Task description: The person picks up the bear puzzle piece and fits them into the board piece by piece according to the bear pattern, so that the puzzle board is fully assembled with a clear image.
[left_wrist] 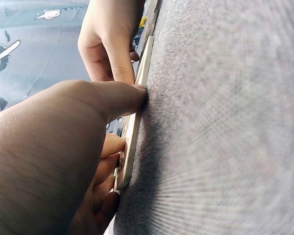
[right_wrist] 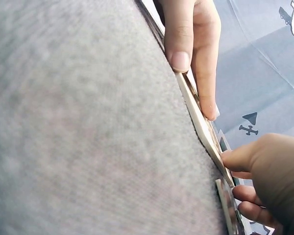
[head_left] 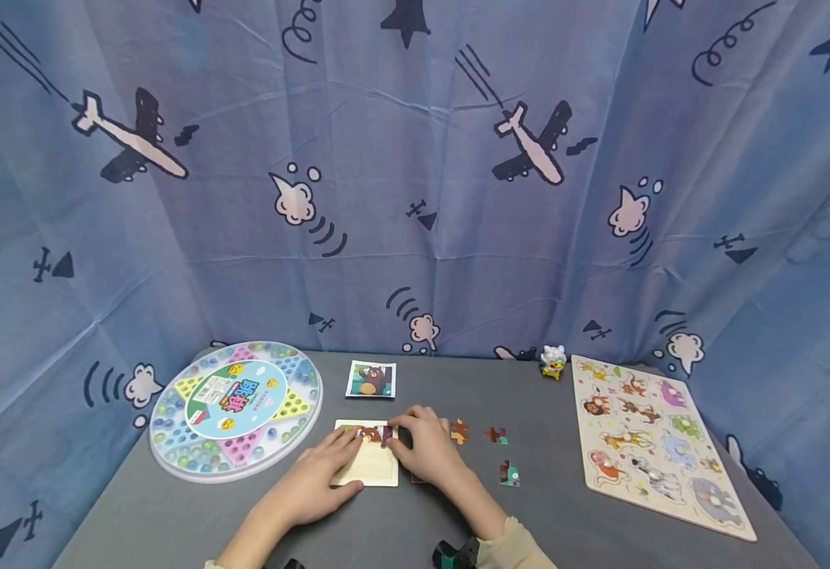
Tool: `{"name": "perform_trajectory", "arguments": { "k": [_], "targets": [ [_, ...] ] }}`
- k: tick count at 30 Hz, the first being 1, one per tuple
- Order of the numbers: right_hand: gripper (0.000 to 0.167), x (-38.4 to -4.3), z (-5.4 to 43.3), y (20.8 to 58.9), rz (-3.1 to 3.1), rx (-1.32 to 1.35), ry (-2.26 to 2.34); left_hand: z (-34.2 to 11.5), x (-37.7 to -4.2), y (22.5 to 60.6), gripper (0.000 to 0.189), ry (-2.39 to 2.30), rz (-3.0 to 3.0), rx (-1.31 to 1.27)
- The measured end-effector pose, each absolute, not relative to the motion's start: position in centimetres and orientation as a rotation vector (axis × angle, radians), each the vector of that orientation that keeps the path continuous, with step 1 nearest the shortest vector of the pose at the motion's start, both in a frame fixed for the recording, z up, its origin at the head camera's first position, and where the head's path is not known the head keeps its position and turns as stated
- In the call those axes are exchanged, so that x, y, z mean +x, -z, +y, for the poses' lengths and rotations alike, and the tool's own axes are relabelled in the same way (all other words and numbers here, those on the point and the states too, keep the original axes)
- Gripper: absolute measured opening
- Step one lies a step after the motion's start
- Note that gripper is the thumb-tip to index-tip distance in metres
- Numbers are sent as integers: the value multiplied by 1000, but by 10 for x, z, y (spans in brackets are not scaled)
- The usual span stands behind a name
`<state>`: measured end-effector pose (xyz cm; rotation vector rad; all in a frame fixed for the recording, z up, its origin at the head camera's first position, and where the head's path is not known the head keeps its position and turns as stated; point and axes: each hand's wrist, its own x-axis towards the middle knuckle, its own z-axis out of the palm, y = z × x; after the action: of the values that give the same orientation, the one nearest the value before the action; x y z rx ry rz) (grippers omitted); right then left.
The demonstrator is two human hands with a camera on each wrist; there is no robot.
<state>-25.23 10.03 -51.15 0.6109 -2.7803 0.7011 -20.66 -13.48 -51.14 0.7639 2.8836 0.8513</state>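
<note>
A small pale puzzle tray (head_left: pixel 365 468) lies on the table, with bear-picture pieces (head_left: pixel 370 434) along its far side. My left hand (head_left: pixel 315 478) holds the tray at its left side, thumb at the near edge and fingers reaching over the far left part. At the far right corner, my right hand (head_left: pixel 428 446) pinches a dark puzzle piece (head_left: pixel 386 434) between thumb and fingers, right at the tray. Its fingertips partly cover that piece. In the right wrist view, the right thumb (right_wrist: pixel 237 160) touches the tray edge (right_wrist: pixel 198 125).
Loose puzzle pieces (head_left: pixel 460 431) lie right of the tray, one partly hidden under the right hand. A bear picture card (head_left: pixel 372 380) lies behind. A round marble board game (head_left: pixel 237 411) is at left; an animal puzzle board (head_left: pixel 660 446) and small figurine (head_left: pixel 552 361) are at right.
</note>
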Motion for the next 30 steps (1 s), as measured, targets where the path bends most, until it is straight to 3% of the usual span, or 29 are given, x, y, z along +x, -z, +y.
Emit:
{"name": "perform_trajectory", "arguments": {
  "k": [16,30],
  "targets": [
    [17,-252,101,509,-2759,651,-768,-137,-206,510,71,-859,2933,794],
    [22,-255,107,507,-2750,642,-838,-147,-212,513,94,-951,2915,670]
  ]
}}
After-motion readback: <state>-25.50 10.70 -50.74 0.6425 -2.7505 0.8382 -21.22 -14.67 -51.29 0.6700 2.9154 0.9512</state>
